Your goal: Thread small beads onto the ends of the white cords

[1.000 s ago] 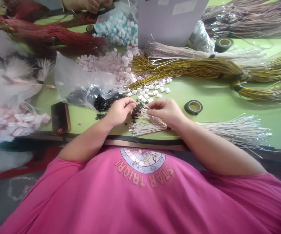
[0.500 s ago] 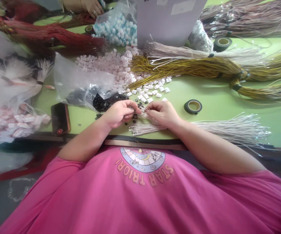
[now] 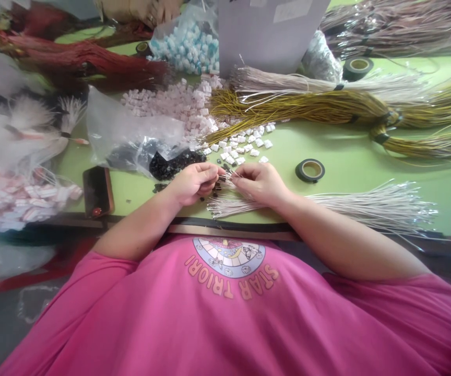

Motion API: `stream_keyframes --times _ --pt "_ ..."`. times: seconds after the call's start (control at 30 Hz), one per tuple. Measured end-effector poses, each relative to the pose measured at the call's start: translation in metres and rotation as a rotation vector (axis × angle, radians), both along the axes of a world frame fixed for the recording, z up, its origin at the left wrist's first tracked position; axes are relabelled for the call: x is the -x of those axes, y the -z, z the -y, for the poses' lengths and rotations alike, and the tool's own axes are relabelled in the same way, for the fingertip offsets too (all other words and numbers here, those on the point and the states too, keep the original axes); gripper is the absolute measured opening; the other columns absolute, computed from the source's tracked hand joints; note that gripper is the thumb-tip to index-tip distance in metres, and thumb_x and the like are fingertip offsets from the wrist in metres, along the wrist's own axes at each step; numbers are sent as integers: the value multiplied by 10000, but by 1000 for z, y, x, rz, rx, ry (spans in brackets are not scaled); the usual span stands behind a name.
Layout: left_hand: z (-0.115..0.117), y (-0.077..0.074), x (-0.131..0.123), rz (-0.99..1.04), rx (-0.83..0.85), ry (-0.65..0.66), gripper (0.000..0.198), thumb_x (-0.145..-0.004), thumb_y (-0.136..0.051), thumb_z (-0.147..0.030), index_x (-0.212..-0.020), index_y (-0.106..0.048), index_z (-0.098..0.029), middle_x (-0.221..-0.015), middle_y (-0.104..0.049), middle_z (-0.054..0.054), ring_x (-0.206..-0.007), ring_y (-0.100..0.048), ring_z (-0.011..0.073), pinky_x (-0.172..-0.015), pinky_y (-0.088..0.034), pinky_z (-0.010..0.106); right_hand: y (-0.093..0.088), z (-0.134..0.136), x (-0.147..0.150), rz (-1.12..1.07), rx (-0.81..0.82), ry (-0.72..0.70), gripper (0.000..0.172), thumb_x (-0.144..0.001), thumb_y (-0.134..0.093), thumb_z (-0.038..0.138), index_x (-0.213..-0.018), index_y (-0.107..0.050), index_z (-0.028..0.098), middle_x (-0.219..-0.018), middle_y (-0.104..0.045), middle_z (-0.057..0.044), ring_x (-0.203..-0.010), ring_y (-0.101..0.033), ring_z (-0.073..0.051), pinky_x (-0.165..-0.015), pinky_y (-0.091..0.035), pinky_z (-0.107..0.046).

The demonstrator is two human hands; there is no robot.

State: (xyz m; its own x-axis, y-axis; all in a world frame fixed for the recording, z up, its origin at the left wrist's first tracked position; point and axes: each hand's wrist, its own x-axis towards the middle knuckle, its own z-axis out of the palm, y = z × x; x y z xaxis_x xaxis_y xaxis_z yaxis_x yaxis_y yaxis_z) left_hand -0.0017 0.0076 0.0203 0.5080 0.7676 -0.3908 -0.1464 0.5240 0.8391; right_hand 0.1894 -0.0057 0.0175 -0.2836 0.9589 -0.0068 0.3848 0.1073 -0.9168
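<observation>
1. Left hand [image 3: 194, 184]: thumb and forefinger are pressed together, their tips close to the wire ends; whether a small piece sits between them is too fine to tell.
2. Right hand [image 3: 263, 184]: thumb and fingers are pinched on the pale wires, just right of the left fingertips.
3. The bundle of pale wires [image 3: 370, 206] lies along the near edge of the desk [image 3: 351, 167], passing beneath the right hand and forearm, its ends fanned out on both sides.
4. Small black pieces [image 3: 173, 166] are heaped just beyond the left hand, at the right end of a clear plastic bag [image 3: 131, 125], with a few scattered under the fingers.
5. White connectors [image 3: 200, 112] are piled farther back, some loose ones near both hands.
6. Yellow wires [image 3: 307, 108] stretch across the desk behind the right hand; a roll of black tape [image 3: 300, 171] lies between them and the pale bundle.
7. A phone [image 3: 97, 192] rests left of the left forearm.
</observation>
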Motion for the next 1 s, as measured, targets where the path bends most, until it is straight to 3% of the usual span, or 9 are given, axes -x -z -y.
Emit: stream_keyframes --times 0.17,0.4,0.57,0.77,0.87,1.0 --pt "0 0 2 35 -5 -15 196 -716 -692 -319 -796 -633 -150 -477 -323 -75 -389 -272 28 -392 -162 178 0 0 1 9 17 14 213 -700 -568 275 -758 -694 114 -609 -588 -9 -564 -458 -92 -561 -359 -243" --pt "-3 0 4 22 44 -57 229 -764 -593 -225 -959 -667 -130 -771 -570 35 -456 -366 21 -399 -187 179 1 1 0 40 -17 21 214 -704 -553 293 -697 -670 115 -510 -482 22 -510 -386 -74 -517 -319 -230" --pt "-4 3 2 -26 44 -61 178 -726 -638 -205 -886 -651 -128 -723 -596 24 -419 -335 9 -397 -175 175 4 0 -1 84 -26 15 214 -699 -541 282 -694 -678 118 -504 -468 27 -503 -368 -69 -510 -311 -223" --pt "-1 5 -1 -165 -125 -90 220 -625 -733 -217 -785 -601 -145 -648 -583 -25 -417 -388 21 -397 -247 185 4 0 -1 100 -51 50 215 -699 -557 289 -693 -686 117 -501 -477 27 -499 -366 -69 -511 -313 -225" --pt "1 3 -3 -322 -282 -131 244 -585 -753 -188 -783 -618 -140 -704 -602 -20 -571 -521 56 -541 -411 202 4 0 -1 124 -71 45 218 -702 -562 292 -701 -697 122 -495 -481 27 -494 -361 -68 -510 -313 -224" --pt "3 1 -5 -411 -371 -129 272 -564 -772 -228 -781 -638 -134 -743 -628 0 -679 -566 95 -680 -469 250 4 0 -1 142 -89 41 212 -696 -565 288 -709 -710 133 -497 -505 24 -496 -377 -71 -518 -319 -225"
